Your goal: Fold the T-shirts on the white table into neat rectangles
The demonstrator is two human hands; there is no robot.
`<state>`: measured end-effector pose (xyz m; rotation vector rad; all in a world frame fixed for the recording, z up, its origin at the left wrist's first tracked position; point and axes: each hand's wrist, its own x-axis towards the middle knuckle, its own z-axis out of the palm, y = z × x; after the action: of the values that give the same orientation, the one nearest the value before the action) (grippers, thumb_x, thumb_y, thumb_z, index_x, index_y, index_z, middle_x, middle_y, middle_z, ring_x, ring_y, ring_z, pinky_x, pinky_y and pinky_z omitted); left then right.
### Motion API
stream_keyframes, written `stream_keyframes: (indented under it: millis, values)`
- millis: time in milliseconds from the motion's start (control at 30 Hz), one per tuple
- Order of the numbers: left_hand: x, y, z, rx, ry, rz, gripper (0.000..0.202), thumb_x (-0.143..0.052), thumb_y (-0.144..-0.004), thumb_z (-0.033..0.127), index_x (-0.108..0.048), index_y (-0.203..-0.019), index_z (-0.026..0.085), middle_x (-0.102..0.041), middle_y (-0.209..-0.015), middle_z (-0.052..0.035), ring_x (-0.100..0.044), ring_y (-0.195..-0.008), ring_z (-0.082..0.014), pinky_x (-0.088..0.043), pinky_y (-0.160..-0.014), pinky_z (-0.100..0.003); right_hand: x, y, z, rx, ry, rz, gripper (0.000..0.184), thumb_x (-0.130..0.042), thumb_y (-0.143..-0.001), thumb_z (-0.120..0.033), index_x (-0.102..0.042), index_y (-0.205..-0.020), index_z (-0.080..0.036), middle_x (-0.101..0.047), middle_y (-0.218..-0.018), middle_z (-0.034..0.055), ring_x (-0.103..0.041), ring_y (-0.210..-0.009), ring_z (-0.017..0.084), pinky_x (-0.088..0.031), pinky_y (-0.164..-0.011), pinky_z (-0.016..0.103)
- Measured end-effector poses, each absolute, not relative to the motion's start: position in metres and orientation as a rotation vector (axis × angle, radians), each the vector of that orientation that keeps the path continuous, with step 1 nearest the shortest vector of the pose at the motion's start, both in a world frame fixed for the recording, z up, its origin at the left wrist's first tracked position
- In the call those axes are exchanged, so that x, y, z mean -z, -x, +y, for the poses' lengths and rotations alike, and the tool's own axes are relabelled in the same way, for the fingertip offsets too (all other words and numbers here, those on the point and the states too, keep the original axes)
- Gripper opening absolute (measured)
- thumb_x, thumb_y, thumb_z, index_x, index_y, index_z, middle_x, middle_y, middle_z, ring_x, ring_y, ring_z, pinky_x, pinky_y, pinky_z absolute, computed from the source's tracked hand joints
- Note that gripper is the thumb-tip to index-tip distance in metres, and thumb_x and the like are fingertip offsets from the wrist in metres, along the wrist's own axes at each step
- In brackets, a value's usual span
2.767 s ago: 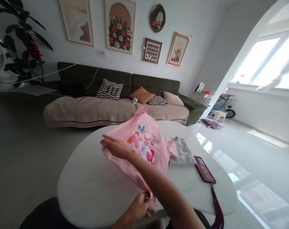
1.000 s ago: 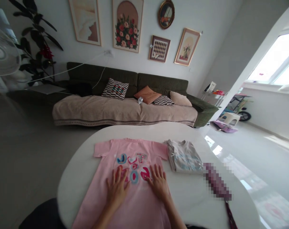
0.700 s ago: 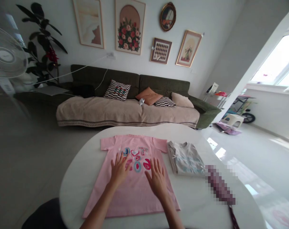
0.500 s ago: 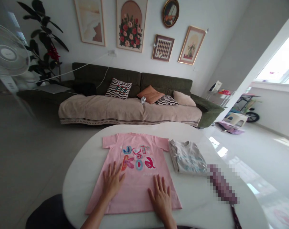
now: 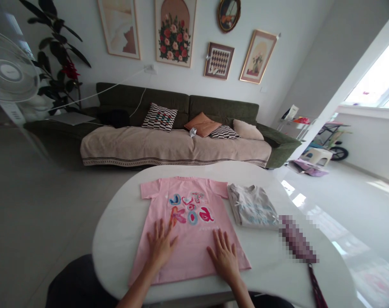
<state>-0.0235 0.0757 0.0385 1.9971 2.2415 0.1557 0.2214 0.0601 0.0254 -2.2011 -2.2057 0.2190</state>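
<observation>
A pink T-shirt [image 5: 184, 256] with colourful lettering on its front lies spread on the white table [image 5: 117, 239], collar away from me. My left hand [image 5: 160, 244] rests on the left part of the shirt, fingers spread, just below the print. On the lower right part lies my right hand [image 5: 224, 254], flat and open. Neither hand holds anything. To the right of the pink shirt sits a folded grey T-shirt [image 5: 253, 207] with pale blue print; its collar also points away from me.
A pixelated dark red object [image 5: 297, 239] with a strap lies on the table's right side. Beyond the table stands a green sofa [image 5: 223, 107] with a beige cover and several cushions. A white fan [image 5: 11, 72] stands at the far left.
Both hands have shifted slightly right and away from me, still flat on the pink shirt. Its front and print have slid a little to the right. The view has also moved slightly.
</observation>
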Motion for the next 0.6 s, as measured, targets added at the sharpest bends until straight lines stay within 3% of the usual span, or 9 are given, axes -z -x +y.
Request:
stream_keyframes:
  millis: [67,133,233,300,367,433,533,600]
  values:
    - [-0.041,0.019,0.067,-0.158,-2.004,2.158,0.060,-0.045,-0.080,0.040,-0.029,-0.136,0.028,-0.014,-0.147,-0.0095,-0.006,-0.134,-0.0339,-0.017,-0.099,-0.060,-0.026,-0.228,0.061,-0.204,2.222,-2.178,0.064,-0.024,-0.086,-0.052,-0.015,-0.141,-0.020,-0.013,-0.147,0.0033,-0.006,-0.135,0.024,-0.016,-0.103,0.050]
    - [-0.046,0.022,0.071,-0.220,-1.957,2.087,0.056,-0.047,-0.078,0.035,-0.037,-0.133,0.028,-0.025,-0.145,-0.0087,-0.016,-0.133,-0.0309,-0.023,-0.099,-0.054,-0.033,-0.221,0.061,-0.199,2.263,-2.088,0.062,-0.029,-0.086,-0.045,-0.021,-0.140,-0.016,-0.019,-0.146,0.0095,-0.013,-0.134,0.027,-0.022,-0.101,0.049]
    - [-0.059,0.041,0.099,-0.559,-1.772,2.110,0.044,-0.043,-0.079,0.028,-0.050,-0.123,0.021,-0.049,-0.129,-0.0078,-0.040,-0.122,-0.0201,-0.032,-0.099,-0.036,-0.055,-0.172,0.051,-0.271,2.081,-1.999,0.046,-0.033,-0.085,-0.029,-0.043,-0.127,-0.012,-0.044,-0.130,0.0165,-0.038,-0.122,0.027,-0.034,-0.095,0.039]
    - [-0.067,0.057,0.127,-0.757,-1.627,2.180,0.040,-0.042,-0.080,0.026,-0.053,-0.117,0.016,-0.056,-0.120,-0.0089,-0.047,-0.114,-0.0169,-0.033,-0.098,-0.029,-0.069,-0.120,0.036,-0.431,1.723,-2.088,0.031,-0.034,-0.084,-0.020,-0.055,-0.108,-0.019,-0.058,-0.106,0.0105,-0.054,-0.101,0.020,-0.041,-0.086,0.031]
    - [-0.072,0.073,0.155,-0.834,-1.482,2.287,0.038,-0.041,-0.081,0.026,-0.053,-0.114,0.011,-0.056,-0.117,-0.0135,-0.047,-0.114,-0.0206,-0.033,-0.097,-0.032,-0.076,-0.065,0.018,-0.630,1.404,-2.247,0.019,-0.047,-0.076,-0.018,-0.057,-0.092,-0.022,-0.060,-0.092,0.0053,-0.057,-0.087,0.020,-0.045,-0.075,0.029]
    - [-0.073,0.087,0.179,-0.868,-1.317,2.396,0.039,-0.041,-0.081,0.026,-0.052,-0.111,0.004,-0.055,-0.114,-0.0207,-0.047,-0.114,-0.0279,-0.034,-0.095,-0.039,-0.074,-0.021,0.002,-0.691,1.352,-2.349,0.027,-0.059,-0.065,-0.021,-0.056,-0.092,-0.020,-0.060,-0.089,0.0069,-0.057,-0.082,0.024,-0.047,-0.068,0.033]
    - [-0.072,0.107,0.205,-0.922,-1.065,2.482,0.041,-0.046,-0.079,0.026,-0.050,-0.108,-0.002,-0.054,-0.109,-0.0274,-0.047,-0.111,-0.0349,-0.037,-0.089,-0.044,-0.063,0.013,-0.007,-0.632,1.522,-2.333,0.038,-0.061,-0.059,-0.016,-0.055,-0.096,-0.016,-0.059,-0.096,0.0142,-0.056,-0.087,0.030,-0.047,-0.067,0.041]
    - [-0.072,0.119,0.218,-0.968,-0.957,2.466,0.039,-0.049,-0.079,0.026,-0.051,-0.108,0.000,-0.055,-0.108,-0.0252,-0.049,-0.108,-0.0336,-0.039,-0.087,-0.043,-0.058,0.015,-0.004,-0.675,1.643,-2.309,0.039,-0.055,-0.057,-0.005,-0.056,-0.095,-0.014,-0.059,-0.097,0.0155,-0.057,-0.087,0.030,-0.047,-0.068,0.042]
